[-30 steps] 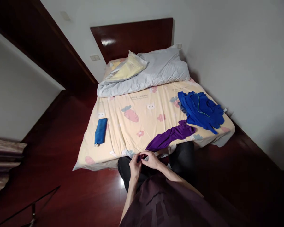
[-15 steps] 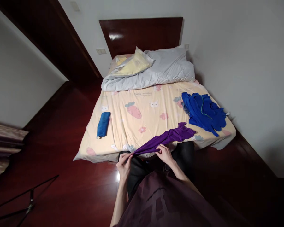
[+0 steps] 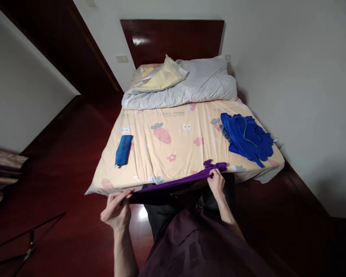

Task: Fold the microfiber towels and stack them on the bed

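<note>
I stand at the foot of a bed (image 3: pixel 173 154) covered with a cream sheet printed with carrots. A purple cloth (image 3: pixel 175 184) is stretched taut between my hands, just over the bed's front edge. My left hand (image 3: pixel 117 209) pinches its left end, out past the bed's corner and above the floor. My right hand (image 3: pixel 217 181) grips the cloth near its bunched right end, at the mattress edge.
A crumpled blue garment (image 3: pixel 248 136) lies on the bed's right side. A small folded blue cloth (image 3: pixel 123 150) lies on its left. Grey duvet and yellow pillow (image 3: pixel 184 82) sit at the headboard. Dark red wooden floor surrounds the bed; a thin black stand (image 3: pixel 25 246) is at lower left.
My hands were together at one end of the purple cloth. They have moved apart, left hand going left and right hand going right, pulling the cloth straight and mostly off the bed.
</note>
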Demonstrator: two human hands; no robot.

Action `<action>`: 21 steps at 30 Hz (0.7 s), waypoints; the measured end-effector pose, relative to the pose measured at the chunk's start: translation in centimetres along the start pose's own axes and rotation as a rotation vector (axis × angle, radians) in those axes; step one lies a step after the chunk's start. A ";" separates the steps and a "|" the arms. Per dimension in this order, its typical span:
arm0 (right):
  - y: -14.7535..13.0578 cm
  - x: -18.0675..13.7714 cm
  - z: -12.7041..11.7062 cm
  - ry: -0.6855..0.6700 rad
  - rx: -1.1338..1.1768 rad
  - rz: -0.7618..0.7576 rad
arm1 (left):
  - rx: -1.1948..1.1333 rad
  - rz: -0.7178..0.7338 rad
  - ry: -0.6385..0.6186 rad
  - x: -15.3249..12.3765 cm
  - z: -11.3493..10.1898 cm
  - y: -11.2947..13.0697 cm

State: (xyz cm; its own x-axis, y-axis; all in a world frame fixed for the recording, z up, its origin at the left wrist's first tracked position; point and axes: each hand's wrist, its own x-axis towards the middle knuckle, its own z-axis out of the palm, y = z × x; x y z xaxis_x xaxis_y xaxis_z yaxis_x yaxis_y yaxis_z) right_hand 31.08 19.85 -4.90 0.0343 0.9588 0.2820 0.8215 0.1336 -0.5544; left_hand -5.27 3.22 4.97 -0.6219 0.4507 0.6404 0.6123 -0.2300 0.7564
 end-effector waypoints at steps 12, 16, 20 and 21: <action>3.8 4.9 -10.3 0.050 0.155 0.062 | 0.069 0.012 0.481 8.8 -3.9 -0.2; 6.1 3.5 -12.3 -0.056 0.199 -0.005 | 0.190 -0.109 0.329 8.4 -5.6 -0.4; 8.5 4.8 -14.1 -0.027 0.062 -0.051 | 0.282 -0.155 0.071 8.9 -7.9 -1.0; 8.8 5.7 -14.5 -0.020 0.042 -0.072 | 0.306 -0.186 0.004 9.4 -8.4 -1.3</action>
State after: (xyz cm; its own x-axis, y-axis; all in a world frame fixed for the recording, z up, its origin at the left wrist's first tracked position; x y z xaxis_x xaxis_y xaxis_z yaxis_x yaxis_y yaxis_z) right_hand 46.78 22.89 3.16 -0.0361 0.9511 0.3068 0.7965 0.2128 -0.5660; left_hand -16.03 0.50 11.11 -0.7379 0.4571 0.4965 0.6061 0.1252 0.7855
